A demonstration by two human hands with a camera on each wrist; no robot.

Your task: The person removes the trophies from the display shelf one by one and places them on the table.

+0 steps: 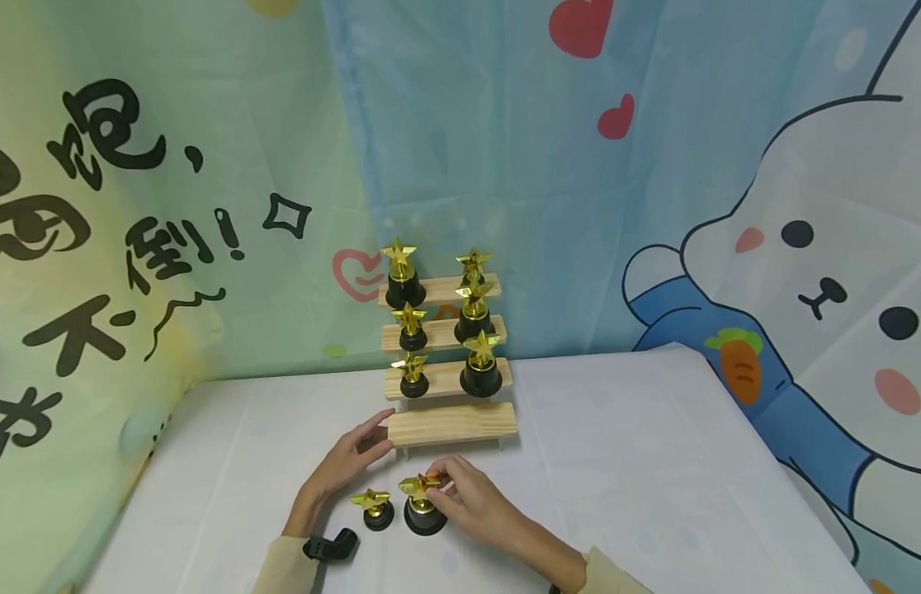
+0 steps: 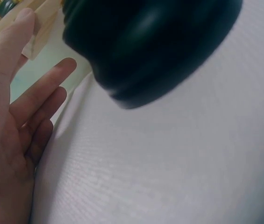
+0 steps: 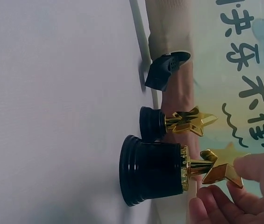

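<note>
My right hand (image 1: 471, 503) pinches the gold star of a larger star trophy (image 3: 153, 170) between thumb and fingers; its black base stands on the table. Beside it on the left stands a smaller star trophy (image 1: 377, 515), untouched. My left hand (image 1: 347, 458) is at the left end of the lowest step of a wooden tiered stand (image 1: 451, 423). In the left wrist view its thumb (image 2: 17, 35) lies against the wood, and the other fingers are loosely extended. A black trophy base fills the top of that view.
On the upper three steps stand several star trophies, among them a large one (image 1: 481, 367) and a small one (image 1: 413, 378). A white cloth covers the table (image 1: 616, 462). Behind hangs a printed curtain (image 1: 505, 148). A black wrist device (image 1: 331, 546) is on the left wrist.
</note>
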